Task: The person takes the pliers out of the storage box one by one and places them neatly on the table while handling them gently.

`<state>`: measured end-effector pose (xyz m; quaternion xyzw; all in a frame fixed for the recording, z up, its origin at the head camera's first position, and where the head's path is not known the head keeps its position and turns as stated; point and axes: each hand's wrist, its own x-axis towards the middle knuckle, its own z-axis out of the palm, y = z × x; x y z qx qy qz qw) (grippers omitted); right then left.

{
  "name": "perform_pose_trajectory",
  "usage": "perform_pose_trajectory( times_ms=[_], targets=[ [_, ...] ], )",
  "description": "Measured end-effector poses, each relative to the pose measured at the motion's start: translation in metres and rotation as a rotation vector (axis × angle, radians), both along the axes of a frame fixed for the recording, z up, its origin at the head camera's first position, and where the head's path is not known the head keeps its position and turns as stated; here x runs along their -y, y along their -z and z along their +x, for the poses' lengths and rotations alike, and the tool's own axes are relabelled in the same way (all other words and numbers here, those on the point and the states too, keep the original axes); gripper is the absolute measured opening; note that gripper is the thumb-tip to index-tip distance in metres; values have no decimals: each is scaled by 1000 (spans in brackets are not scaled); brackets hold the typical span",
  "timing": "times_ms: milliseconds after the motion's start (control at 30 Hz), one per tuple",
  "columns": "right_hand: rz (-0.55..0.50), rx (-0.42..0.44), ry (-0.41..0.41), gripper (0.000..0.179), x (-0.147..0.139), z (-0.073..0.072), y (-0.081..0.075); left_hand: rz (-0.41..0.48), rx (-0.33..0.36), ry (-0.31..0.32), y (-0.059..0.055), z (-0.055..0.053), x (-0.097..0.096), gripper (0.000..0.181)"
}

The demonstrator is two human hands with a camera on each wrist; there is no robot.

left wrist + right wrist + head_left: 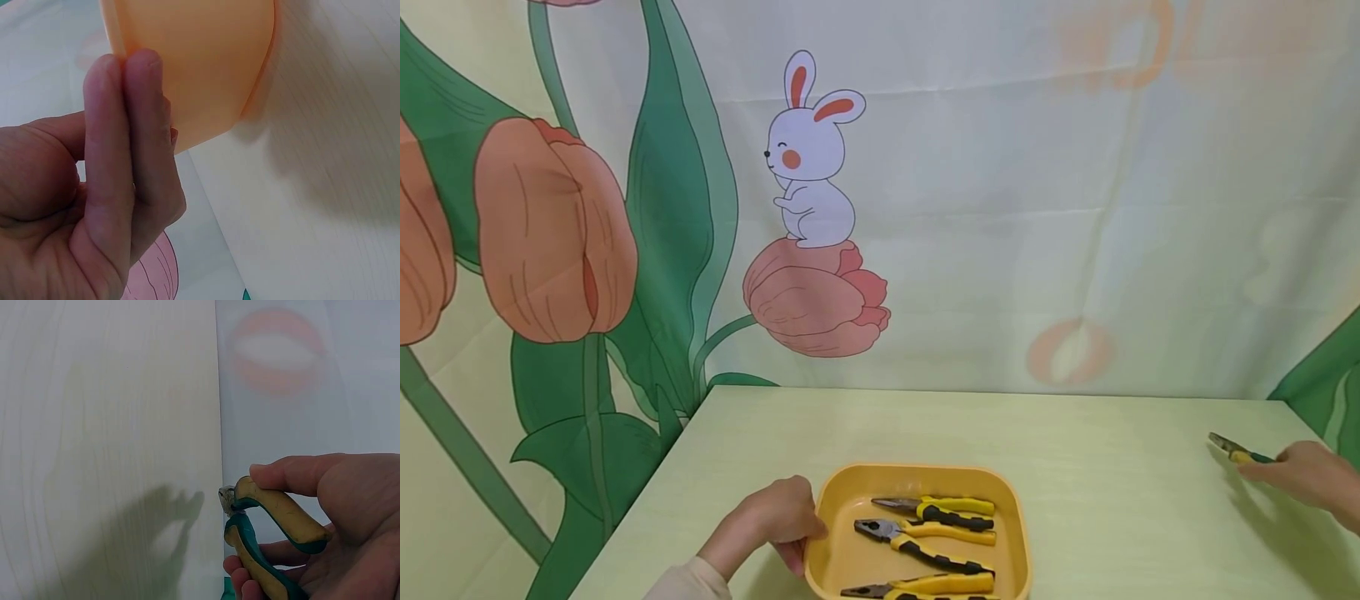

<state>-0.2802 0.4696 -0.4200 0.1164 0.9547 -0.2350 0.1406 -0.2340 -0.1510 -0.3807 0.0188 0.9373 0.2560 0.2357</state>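
My left hand grips the left rim of a yellow plastic tray; in the left wrist view its fingers lie against the tray's outer wall. Inside the tray are long-nose pliers at the back, combination pliers in the middle and another pair of pliers at the front, cut off by the frame. Over the table's right side my right hand holds green-and-yellow pliers. Their handles stand apart, with the thumb on one and fingers around the other.
The pale wood-grain table ends at the back against a printed cloth with a rabbit and tulips. A shadow of the right hand and pliers falls on the tabletop.
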Motion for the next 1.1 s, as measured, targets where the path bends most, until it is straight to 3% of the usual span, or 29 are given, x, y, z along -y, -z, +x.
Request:
perform_pose_trajectory(
  times_ms=[667, 1100],
  targets=[
    [14, -14, -59, 52, 4, 7, 4, 23, -2, -16, 0, 1, -2, 15],
    [38, -23, -80, 50, 5, 12, 4, -7, 4, -10, -2, -1, -3, 17]
  ],
)
